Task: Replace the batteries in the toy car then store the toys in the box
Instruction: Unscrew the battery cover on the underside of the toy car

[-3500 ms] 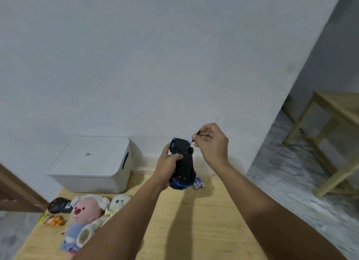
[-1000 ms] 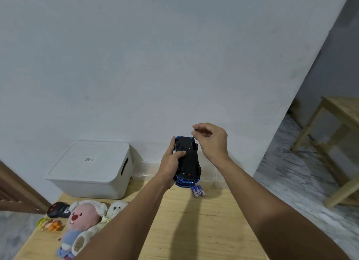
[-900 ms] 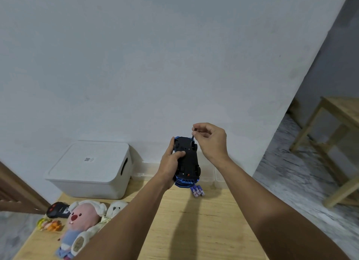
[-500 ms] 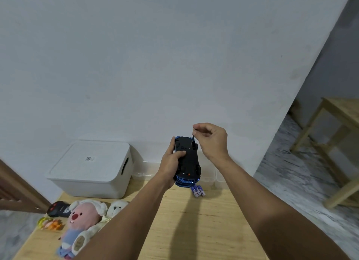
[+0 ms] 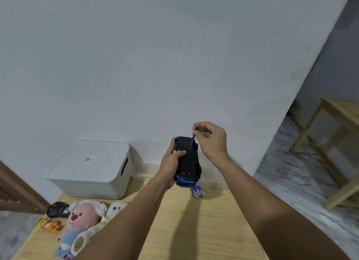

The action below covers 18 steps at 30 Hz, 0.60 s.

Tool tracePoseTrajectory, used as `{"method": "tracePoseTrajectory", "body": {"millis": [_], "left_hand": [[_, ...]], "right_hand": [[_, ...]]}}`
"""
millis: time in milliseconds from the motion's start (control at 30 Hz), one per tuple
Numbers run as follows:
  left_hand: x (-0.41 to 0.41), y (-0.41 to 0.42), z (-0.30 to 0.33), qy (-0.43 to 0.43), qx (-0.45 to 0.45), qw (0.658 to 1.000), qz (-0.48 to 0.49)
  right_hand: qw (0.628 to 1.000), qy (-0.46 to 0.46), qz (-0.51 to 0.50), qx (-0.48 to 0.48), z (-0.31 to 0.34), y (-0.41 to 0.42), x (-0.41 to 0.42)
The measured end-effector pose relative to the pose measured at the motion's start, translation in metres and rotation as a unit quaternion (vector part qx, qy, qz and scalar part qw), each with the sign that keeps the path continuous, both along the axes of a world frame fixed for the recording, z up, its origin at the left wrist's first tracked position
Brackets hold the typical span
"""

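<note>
**Toy car, underside up, held above worktop**

Left hand (image 5: 172,162) grips toy car (image 5: 188,161). Right hand (image 5: 211,141) pinches small screwdriver (image 5: 193,138), tip on the car's underside. Batteries (image 5: 197,191) lie on worktop (image 5: 194,230) below. White box (image 5: 91,168), lidded, back left; plush toys (image 5: 83,220) front left.

A light wooden table (image 5: 204,230) carries the items. A lidded white storage box (image 5: 91,168) is set at its far left, against the wall. A clear plastic container (image 5: 147,171) stands just right of the box, below and behind the fingers (image 5: 179,153) of the left hand. Purple batteries (image 5: 197,191) lie in a small cluster directly below those fingers. Toward the near left edge are placed a black remote controller (image 5: 58,212), a pink plush toy (image 5: 81,220), a white plush toy (image 5: 116,209) and a small yellow-orange toy (image 5: 49,223).
</note>
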<state>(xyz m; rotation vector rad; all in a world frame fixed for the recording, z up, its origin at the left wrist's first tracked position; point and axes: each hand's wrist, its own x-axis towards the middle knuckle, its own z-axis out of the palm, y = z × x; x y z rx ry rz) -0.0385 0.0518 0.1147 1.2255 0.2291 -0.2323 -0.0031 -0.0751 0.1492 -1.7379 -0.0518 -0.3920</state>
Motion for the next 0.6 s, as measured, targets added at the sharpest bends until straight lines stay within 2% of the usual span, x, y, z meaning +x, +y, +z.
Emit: {"method": "tracePoseTrajectory", "body": {"millis": [433, 600], "left_hand": [[0.0006, 0.0020, -0.0042, 0.015, -0.058, 0.998, -0.002], [0.0015, 0.0027, -0.0047, 0.016, -0.051, 0.999, 0.003]], "right_hand": [[1.000, 0.004, 0.006, -0.002, -0.0013, 0.0032, -0.0007], [1.000, 0.009, 0.009, -0.003, -0.0019, 0.0026, -0.0002]]}}
